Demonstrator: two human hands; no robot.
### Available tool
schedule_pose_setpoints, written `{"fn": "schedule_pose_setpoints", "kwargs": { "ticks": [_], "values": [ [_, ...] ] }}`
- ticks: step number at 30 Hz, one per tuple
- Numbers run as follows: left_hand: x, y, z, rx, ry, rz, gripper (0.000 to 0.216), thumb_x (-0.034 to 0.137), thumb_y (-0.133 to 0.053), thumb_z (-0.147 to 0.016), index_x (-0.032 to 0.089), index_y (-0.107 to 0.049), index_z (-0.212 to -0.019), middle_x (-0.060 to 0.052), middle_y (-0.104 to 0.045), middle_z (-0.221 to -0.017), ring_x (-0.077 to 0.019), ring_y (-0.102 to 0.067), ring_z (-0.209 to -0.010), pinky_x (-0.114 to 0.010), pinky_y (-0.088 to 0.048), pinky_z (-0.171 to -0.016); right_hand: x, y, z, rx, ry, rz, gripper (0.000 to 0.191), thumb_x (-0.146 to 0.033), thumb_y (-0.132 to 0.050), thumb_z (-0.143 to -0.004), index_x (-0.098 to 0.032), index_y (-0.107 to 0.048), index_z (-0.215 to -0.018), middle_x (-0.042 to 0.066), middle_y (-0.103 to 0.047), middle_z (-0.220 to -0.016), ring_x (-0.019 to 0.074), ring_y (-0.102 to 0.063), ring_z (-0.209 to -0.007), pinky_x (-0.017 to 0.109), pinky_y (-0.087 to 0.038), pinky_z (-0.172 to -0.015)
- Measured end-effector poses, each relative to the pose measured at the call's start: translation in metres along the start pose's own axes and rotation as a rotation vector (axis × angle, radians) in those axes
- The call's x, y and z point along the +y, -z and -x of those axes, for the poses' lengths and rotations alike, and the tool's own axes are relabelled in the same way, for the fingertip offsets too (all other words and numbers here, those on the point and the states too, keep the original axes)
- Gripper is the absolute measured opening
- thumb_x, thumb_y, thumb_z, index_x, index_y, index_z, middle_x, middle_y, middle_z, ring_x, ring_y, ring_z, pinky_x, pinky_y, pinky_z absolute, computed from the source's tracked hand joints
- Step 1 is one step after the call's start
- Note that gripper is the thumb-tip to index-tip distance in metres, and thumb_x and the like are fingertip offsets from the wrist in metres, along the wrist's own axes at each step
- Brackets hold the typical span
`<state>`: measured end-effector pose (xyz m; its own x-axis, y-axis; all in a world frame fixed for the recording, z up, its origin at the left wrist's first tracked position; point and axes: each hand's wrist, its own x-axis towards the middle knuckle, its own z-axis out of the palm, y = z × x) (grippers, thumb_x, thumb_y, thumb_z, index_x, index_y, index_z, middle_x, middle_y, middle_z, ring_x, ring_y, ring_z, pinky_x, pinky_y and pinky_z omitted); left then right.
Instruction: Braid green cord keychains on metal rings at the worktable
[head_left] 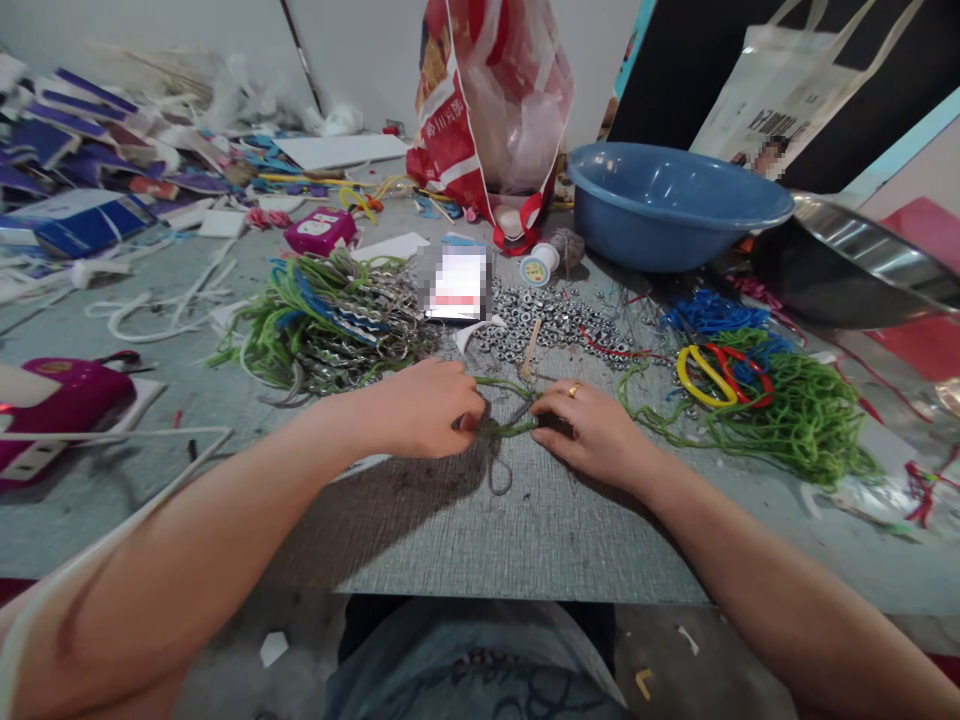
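Over the front middle of the table, my left hand [427,408] is closed on a green cord [506,430]. The cord runs across to my right hand [592,430], whose thumb and fingers pinch its other side. Below it a thin grey loop [499,480] lies on the tabletop. Just beyond my hands is a spread of small metal nuts [544,320], with a short tan stick [532,345] among them. Left of the nuts is a bundle of green cords with metal pieces [330,320]. Loose green cord [795,410] piles up at the right, beside yellow-and-red-handled scissors [705,376].
A phone [457,282] with a lit screen stands behind the nuts, near a thread spool [535,267]. Farther back are a red bag [465,130], a blue basin [675,215] and a metal bowl [862,260]. A purple power strip [67,410] and a white cable lie left.
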<state>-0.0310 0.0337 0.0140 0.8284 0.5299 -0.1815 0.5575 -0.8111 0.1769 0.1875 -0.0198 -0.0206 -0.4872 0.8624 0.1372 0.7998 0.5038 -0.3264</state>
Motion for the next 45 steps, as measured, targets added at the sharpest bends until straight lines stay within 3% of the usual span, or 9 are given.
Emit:
{"fn": "schedule_pose_setpoints", "kwargs": {
  "ticks": [4, 7, 15, 18, 21, 24, 27, 37, 45],
  "values": [
    [0.001, 0.002, 0.001, 0.179, 0.123, 0.057, 0.022, 0.020, -0.044, -0.081, 0.015, -0.061, -0.094, -0.008, -0.058, -0.097, -0.0171, -0.056, -0.079, -0.030, -0.041, -0.070, -0.005, 0.002, 0.003, 0.038, 0.150, 0.076, 0.029, -0.031, -0.052, -0.086, -0.018, -0.061, -0.110, 0.010, -0.062, -0.112, 0.0239, -0.053, -0.106, 0.040, -0.040, -0.089],
    [0.000, 0.000, 0.001, 0.176, 0.257, -0.052, 0.032, 0.020, -0.045, -0.082, 0.014, -0.054, -0.112, -0.012, -0.052, -0.115, -0.0193, -0.058, -0.080, -0.030, -0.042, -0.065, -0.011, 0.002, 0.004, -0.033, 0.247, 0.130, 0.037, -0.038, -0.049, -0.088, -0.019, -0.057, -0.119, 0.009, -0.059, -0.125, 0.0262, -0.046, -0.117, 0.045, -0.034, -0.096],
    [-0.011, -0.014, -0.006, 0.109, 0.327, -0.149, 0.021, 0.015, -0.038, -0.084, 0.013, -0.059, -0.087, -0.011, -0.060, -0.090, -0.0192, -0.059, -0.069, -0.028, -0.035, -0.052, -0.016, -0.005, 0.003, -0.161, 0.281, 0.161, 0.053, -0.052, -0.042, -0.088, -0.018, -0.051, -0.127, 0.009, -0.054, -0.131, 0.0285, -0.039, -0.127, 0.054, -0.018, -0.105],
    [-0.008, -0.010, -0.007, 0.219, 0.332, 0.089, 0.016, 0.014, -0.039, -0.082, 0.015, -0.053, -0.075, -0.006, -0.060, -0.071, -0.0150, -0.056, -0.060, -0.026, -0.036, -0.052, -0.016, -0.006, 0.002, -0.161, 0.280, 0.142, 0.052, -0.052, -0.043, -0.088, -0.018, -0.052, -0.126, 0.009, -0.054, -0.131, 0.0291, -0.038, -0.128, 0.056, -0.018, -0.105],
    [0.003, -0.003, -0.007, 0.288, 0.341, 0.689, 0.013, 0.018, -0.040, -0.084, 0.018, -0.045, -0.072, -0.001, -0.060, -0.066, -0.0078, -0.049, -0.045, -0.022, -0.037, -0.046, -0.015, -0.007, 0.002, -0.123, 0.292, 0.103, 0.047, -0.048, -0.045, -0.089, -0.018, -0.055, -0.123, 0.011, -0.056, -0.129, 0.0283, -0.039, -0.127, 0.056, -0.019, -0.105],
    [0.016, 0.000, -0.010, 0.292, 0.356, 1.331, 0.013, 0.020, -0.040, -0.088, 0.019, -0.041, -0.075, 0.001, -0.060, -0.064, -0.0073, -0.051, -0.041, -0.022, -0.041, -0.042, -0.013, -0.007, 0.001, 0.012, 0.264, 0.007, 0.036, -0.040, -0.043, -0.091, -0.017, -0.061, -0.112, 0.010, -0.063, -0.118, 0.0246, -0.048, -0.119, 0.049, -0.029, -0.102],
    [0.025, -0.003, -0.016, 0.323, 0.424, 1.641, 0.017, 0.017, -0.040, -0.089, 0.018, -0.040, -0.072, 0.000, -0.060, -0.064, -0.0066, -0.055, -0.045, -0.019, -0.045, -0.044, -0.010, -0.006, 0.000, 0.204, 0.152, -0.123, 0.029, -0.032, -0.039, -0.093, -0.018, -0.064, -0.099, 0.008, -0.069, -0.099, 0.0196, -0.059, -0.099, 0.039, -0.040, -0.089],
    [0.033, -0.010, -0.023, 0.346, 0.507, 1.787, 0.019, 0.017, -0.040, -0.092, 0.017, -0.045, -0.074, 0.000, -0.061, -0.063, -0.0068, -0.058, -0.050, -0.020, -0.050, -0.052, -0.009, -0.005, -0.001, 0.261, 0.043, -0.202, 0.031, -0.044, -0.044, -0.090, -0.020, -0.064, -0.093, 0.006, -0.070, -0.088, 0.0185, -0.061, -0.084, 0.034, -0.042, -0.077],
    [0.030, -0.013, -0.024, 0.427, 0.528, 1.644, 0.012, 0.018, -0.040, -0.090, 0.016, -0.044, -0.079, -0.002, -0.059, -0.074, -0.0064, -0.057, -0.051, -0.020, -0.049, -0.049, -0.005, -0.007, -0.001, 0.214, 0.017, -0.168, 0.014, -0.024, -0.054, -0.086, -0.019, -0.065, -0.078, 0.001, -0.065, -0.069, 0.0152, -0.057, -0.069, 0.031, -0.036, -0.070]
  ]
}}
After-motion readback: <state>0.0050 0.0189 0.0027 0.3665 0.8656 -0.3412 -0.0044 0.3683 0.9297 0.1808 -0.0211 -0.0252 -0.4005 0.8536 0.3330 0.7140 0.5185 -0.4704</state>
